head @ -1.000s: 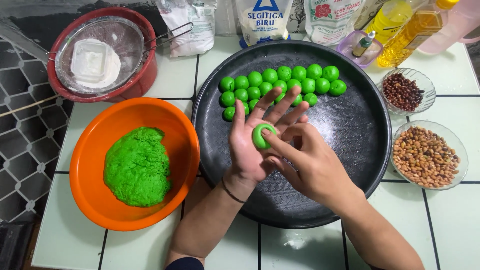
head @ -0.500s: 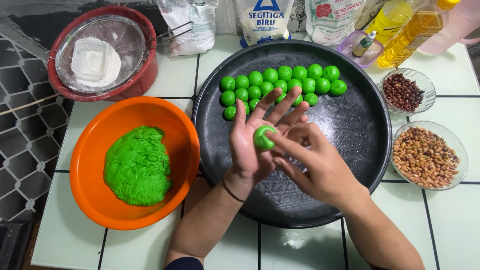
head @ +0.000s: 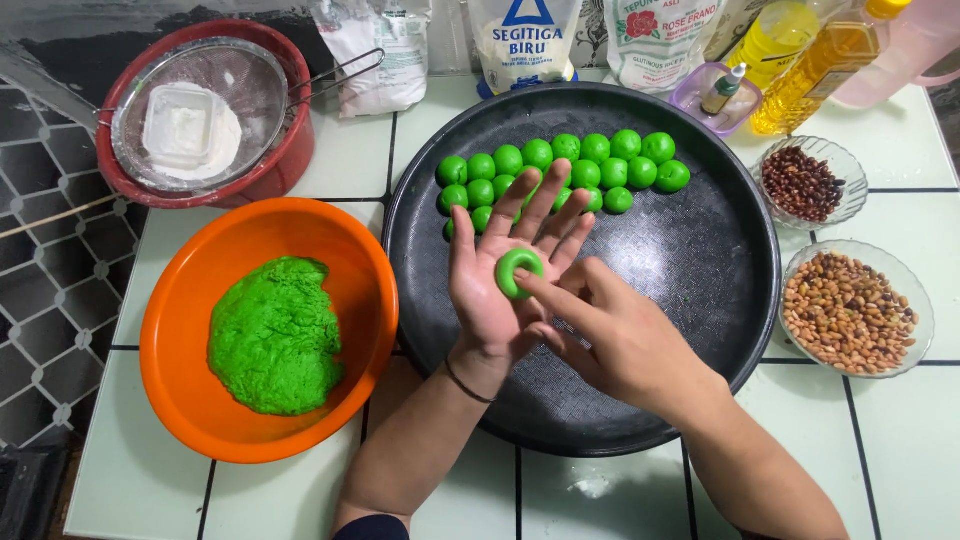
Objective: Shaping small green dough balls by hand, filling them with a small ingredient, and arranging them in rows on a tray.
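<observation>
My left hand [head: 500,280] lies flat, palm up, over the black round tray [head: 700,270]. A small green dough piece [head: 519,272] rests on that palm, with a dent in its middle. My right hand [head: 620,340] comes in from the right and its index fingertip presses on the dough piece. Several finished green dough balls [head: 570,170] lie in rows at the far side of the tray, just beyond my left fingertips. An orange bowl [head: 190,400] to the left holds a large lump of green dough [head: 275,335].
A red bowl [head: 270,175] with a metal sieve [head: 200,115] of white flour stands at the back left. Glass bowls of dark beans [head: 805,185] and peanuts [head: 850,310] sit at the right. Flour bags [head: 525,40] and oil bottles [head: 820,60] line the back edge.
The dough piece on my left palm has gone from a rounded ball to a ring-like shape with a pressed centre. My right fingers shifted slightly, the index finger now poking it.
</observation>
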